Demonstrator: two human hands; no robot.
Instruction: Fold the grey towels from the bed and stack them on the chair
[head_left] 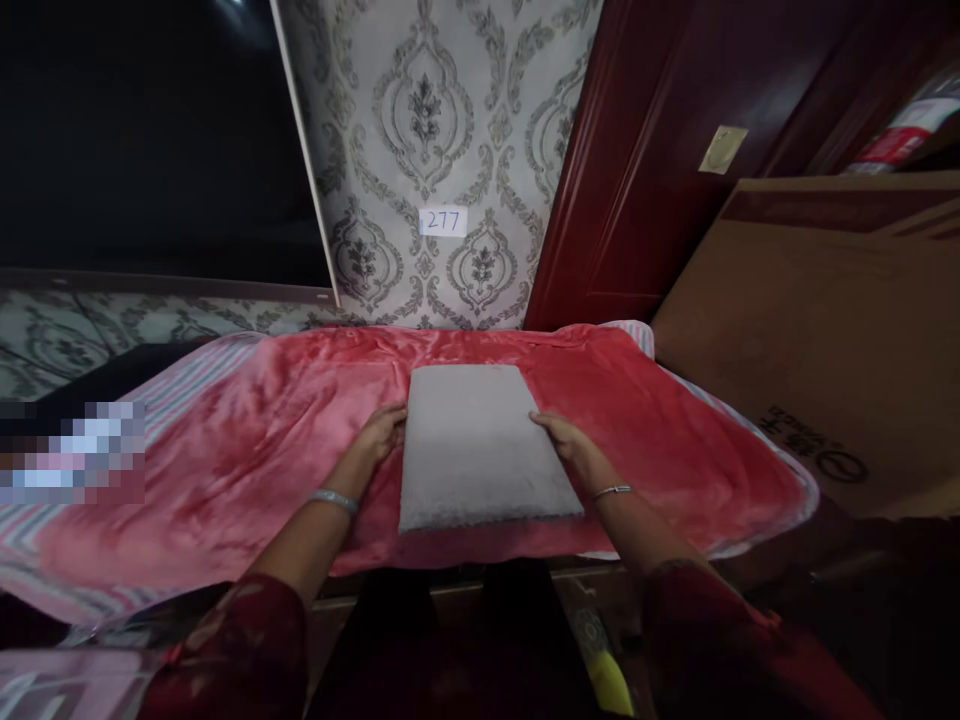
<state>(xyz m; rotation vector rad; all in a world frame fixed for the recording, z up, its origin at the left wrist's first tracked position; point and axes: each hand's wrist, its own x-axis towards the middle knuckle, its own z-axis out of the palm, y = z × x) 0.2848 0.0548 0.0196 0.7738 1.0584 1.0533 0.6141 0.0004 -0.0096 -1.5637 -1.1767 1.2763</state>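
Note:
A light grey rectangular mat (476, 445) with a fuzzy near edge lies on a red plush blanket (645, 430). At its left edge is my left hand (384, 432), fingers curled together against the side. My right hand (566, 440) grips the opposite edge, with the thumb resting on top and the other fingers mostly hidden below. The two hands are roughly level with each other, around the middle of the mat's length.
A big cardboard box (825, 340) stands at the right, with a bottle (907, 135) above it. Behind the blanket are a patterned wall (480, 130) with a "277" label (442, 221), a dark screen (150, 140) and a dark red door (637, 150).

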